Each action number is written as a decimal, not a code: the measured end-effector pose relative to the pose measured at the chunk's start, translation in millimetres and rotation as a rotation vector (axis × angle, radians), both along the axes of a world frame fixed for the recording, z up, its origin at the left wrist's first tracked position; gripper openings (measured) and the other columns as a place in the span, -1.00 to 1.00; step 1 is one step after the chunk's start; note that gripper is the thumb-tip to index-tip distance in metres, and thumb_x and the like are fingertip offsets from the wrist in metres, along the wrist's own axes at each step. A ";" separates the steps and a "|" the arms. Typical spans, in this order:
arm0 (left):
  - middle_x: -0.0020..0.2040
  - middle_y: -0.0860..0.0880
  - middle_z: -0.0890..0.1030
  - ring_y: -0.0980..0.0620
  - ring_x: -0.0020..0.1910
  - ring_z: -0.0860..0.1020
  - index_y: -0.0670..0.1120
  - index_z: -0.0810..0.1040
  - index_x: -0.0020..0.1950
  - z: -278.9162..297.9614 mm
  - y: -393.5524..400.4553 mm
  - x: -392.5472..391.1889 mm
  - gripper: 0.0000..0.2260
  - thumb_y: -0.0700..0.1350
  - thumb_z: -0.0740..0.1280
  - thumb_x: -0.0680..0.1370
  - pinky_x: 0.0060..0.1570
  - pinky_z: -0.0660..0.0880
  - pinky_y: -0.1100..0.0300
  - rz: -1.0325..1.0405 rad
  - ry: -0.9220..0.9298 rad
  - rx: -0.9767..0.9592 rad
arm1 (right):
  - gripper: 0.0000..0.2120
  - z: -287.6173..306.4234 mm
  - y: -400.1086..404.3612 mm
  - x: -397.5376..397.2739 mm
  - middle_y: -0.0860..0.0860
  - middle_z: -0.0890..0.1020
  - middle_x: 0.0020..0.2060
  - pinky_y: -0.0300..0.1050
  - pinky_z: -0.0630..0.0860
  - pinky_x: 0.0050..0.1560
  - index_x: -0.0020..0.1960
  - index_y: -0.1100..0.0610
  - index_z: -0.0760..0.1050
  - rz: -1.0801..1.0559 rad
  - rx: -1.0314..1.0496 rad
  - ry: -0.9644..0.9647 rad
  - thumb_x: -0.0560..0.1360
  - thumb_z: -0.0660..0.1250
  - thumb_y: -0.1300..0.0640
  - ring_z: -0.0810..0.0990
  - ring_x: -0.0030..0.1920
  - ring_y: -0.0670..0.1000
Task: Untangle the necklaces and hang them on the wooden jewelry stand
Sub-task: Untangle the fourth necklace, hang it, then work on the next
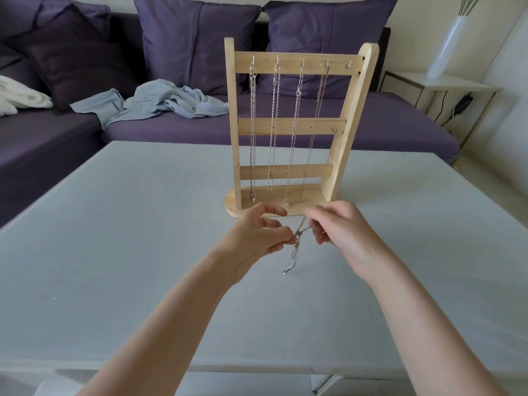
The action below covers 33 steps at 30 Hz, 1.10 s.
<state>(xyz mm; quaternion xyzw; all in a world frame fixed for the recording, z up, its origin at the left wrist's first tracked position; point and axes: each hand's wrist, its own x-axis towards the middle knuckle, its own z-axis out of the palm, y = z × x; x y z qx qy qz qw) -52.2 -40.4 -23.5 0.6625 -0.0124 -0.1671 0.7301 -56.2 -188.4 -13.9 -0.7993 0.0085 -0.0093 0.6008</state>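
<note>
A wooden jewelry stand [355, 115] stands upright on the grey table [114, 224], a little beyond my hands. Several silver necklaces [293, 132] hang from hooks on its top bar; the rightmost hook is bare. In front of the stand's base, my left hand [258, 232] and my right hand [340, 232] pinch a tangled silver chain [295, 247] between them. The chain bunches in a knot between my fingertips. Its loose end with a clasp dangles down towards the tabletop.
A purple sofa [371, 124] with cushions runs behind the table, with a crumpled light blue garment [160, 102] and a white cloth [17, 95] on it. A white vase [448, 44] stands on a side table at the back right.
</note>
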 end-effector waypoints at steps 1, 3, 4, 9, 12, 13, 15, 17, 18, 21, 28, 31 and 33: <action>-0.24 -0.04 0.46 0.11 -0.33 0.60 -0.12 0.46 0.03 -1.1 -1.2 -0.5 -0.75 -0.38 0.34 0.45 -0.18 0.52 0.32 -0.001 -0.016 0.040 | -0.71 0.6 -0.8 0.2 0.02 0.39 -0.46 -0.24 0.37 -0.32 -0.40 0.17 0.39 -0.012 0.041 -0.001 0.50 0.27 0.22 0.37 -0.40 -0.03; -0.24 -0.03 0.46 0.11 -0.31 0.61 -0.11 0.47 0.03 -2.0 -2.4 -0.9 -0.76 -0.37 0.35 0.45 -0.16 0.52 0.32 0.005 -0.037 0.079 | -0.72 2.7 -1.3 0.3 0.00 0.44 -0.43 -0.23 0.41 -0.26 -0.37 0.16 0.41 0.010 0.235 0.059 0.52 0.27 0.20 0.43 -0.37 -0.06; -0.24 -0.03 0.46 0.11 -0.31 0.61 -0.11 0.47 0.03 -2.4 -2.2 -0.2 -0.76 -0.37 0.35 0.45 -0.17 0.53 0.33 0.014 -0.044 0.087 | -0.72 3.6 -1.3 0.2 -0.01 0.46 -0.42 -0.21 0.42 -0.22 -0.36 0.15 0.41 0.038 0.355 0.118 0.53 0.25 0.19 0.45 -0.35 -0.06; -0.25 -0.05 0.45 0.10 -0.32 0.61 -0.14 0.47 0.04 -4.3 -0.7 3.0 -0.77 -0.38 0.35 0.45 -0.23 0.53 0.36 0.055 -0.046 0.066 | -0.71 6.0 1.4 -0.9 -0.01 0.49 -0.46 -0.17 0.40 -0.18 -0.35 0.12 0.37 0.107 0.445 0.189 0.55 0.22 0.17 0.49 -0.33 -0.02; -0.24 -0.03 0.46 0.05 -0.25 0.62 -0.13 0.47 0.05 -5.3 -0.3 3.3 -0.76 -0.37 0.36 0.45 -0.16 0.53 0.34 0.083 -0.094 0.086 | -0.76 7.2 0.2 -3.1 -0.07 0.38 -0.55 -0.19 0.33 -0.27 -0.33 0.16 0.47 0.122 0.243 0.112 0.52 0.27 0.21 0.38 -0.41 -0.05; -0.23 -0.03 0.46 0.04 -0.24 0.63 -0.12 0.47 0.04 -5.1 -0.2 3.7 -0.75 -0.36 0.37 0.45 -0.17 0.53 0.35 0.094 -0.116 0.098 | -0.79 6.9 -0.1 -3.9 -0.09 0.35 -0.57 -0.21 0.31 -0.30 -0.31 0.17 0.52 0.119 0.151 0.092 0.50 0.30 0.21 0.34 -0.44 -0.05; -0.19 -0.04 0.47 0.03 -0.25 0.64 -0.10 0.46 0.03 -4.9 -0.6 4.1 -0.75 -0.34 0.40 0.44 -0.23 0.52 0.37 0.104 -0.161 0.133 | -0.85 6.1 0.4 -5.6 -0.11 0.32 -0.59 -0.26 0.26 -0.35 -0.27 0.16 0.58 0.105 0.009 0.067 0.47 0.35 0.19 0.28 -0.46 -0.07; -0.17 -0.07 0.49 0.01 -0.25 0.64 -0.08 0.46 -0.01 -4.6 -1.8 3.4 -0.75 -0.32 0.41 0.43 -0.26 0.51 0.36 0.082 -0.206 0.179 | -0.85 5.8 2.3 -6.9 -0.15 0.32 -0.62 -0.30 0.22 -0.41 -0.28 0.14 0.57 0.110 -0.040 0.059 0.46 0.36 0.18 0.25 -0.49 -0.10; -0.15 -0.08 0.49 0.01 -0.26 0.64 -0.07 0.46 -0.02 -4.7 -2.2 2.9 -0.76 -0.33 0.41 0.43 -0.27 0.51 0.35 0.069 -0.220 0.190 | -0.84 5.6 3.1 -6.9 -0.16 0.33 -0.64 -0.32 0.21 -0.43 -0.29 0.13 0.56 0.116 -0.042 0.057 0.47 0.36 0.18 0.24 -0.51 -0.11; -0.15 -0.07 0.49 -0.01 -0.28 0.63 -0.05 0.46 -0.04 -5.6 -1.4 3.1 -0.74 -0.32 0.43 0.40 -0.16 0.54 0.21 0.061 -0.241 0.236 | -0.83 6.8 3.5 -7.8 -0.16 0.34 -0.63 -0.30 0.22 -0.40 -0.30 0.13 0.53 0.127 -0.039 0.047 0.48 0.34 0.19 0.25 -0.49 -0.11; -0.17 -0.04 0.49 -0.01 -0.27 0.63 -0.07 0.48 -0.05 -9.3 3.3 6.7 -0.76 -0.34 0.42 0.41 -0.07 0.55 0.17 0.078 -0.201 0.258 | -0.74 9.5 0.7 -3.9 -0.02 0.43 -0.49 -0.17 0.34 -0.16 -0.36 0.15 0.44 0.128 0.219 -0.001 0.50 0.23 0.26 0.38 -0.35 -0.02; -0.16 -0.06 0.57 0.14 -0.35 0.61 -0.13 0.49 -0.01 -8.4 2.8 5.5 -0.80 -0.36 0.37 0.45 -0.26 0.52 0.37 0.065 -0.163 0.186 | -0.76 11.5 -1.1 -1.0 0.00 0.41 -0.52 -0.14 0.36 -0.16 -0.32 0.17 0.43 0.056 0.359 -0.022 0.53 0.20 0.25 0.39 -0.30 0.03; -0.17 -0.02 0.64 0.15 -0.31 0.61 -0.13 0.49 -0.01 -7.0 2.2 4.7 -0.82 -0.36 0.34 0.46 -0.30 0.48 0.41 0.050 -0.156 0.192 | -0.77 10.2 -2.0 -0.7 0.01 0.39 -0.54 -0.17 0.33 -0.25 -0.30 0.18 0.43 0.012 0.435 -0.005 0.53 0.19 0.26 0.40 -0.34 0.02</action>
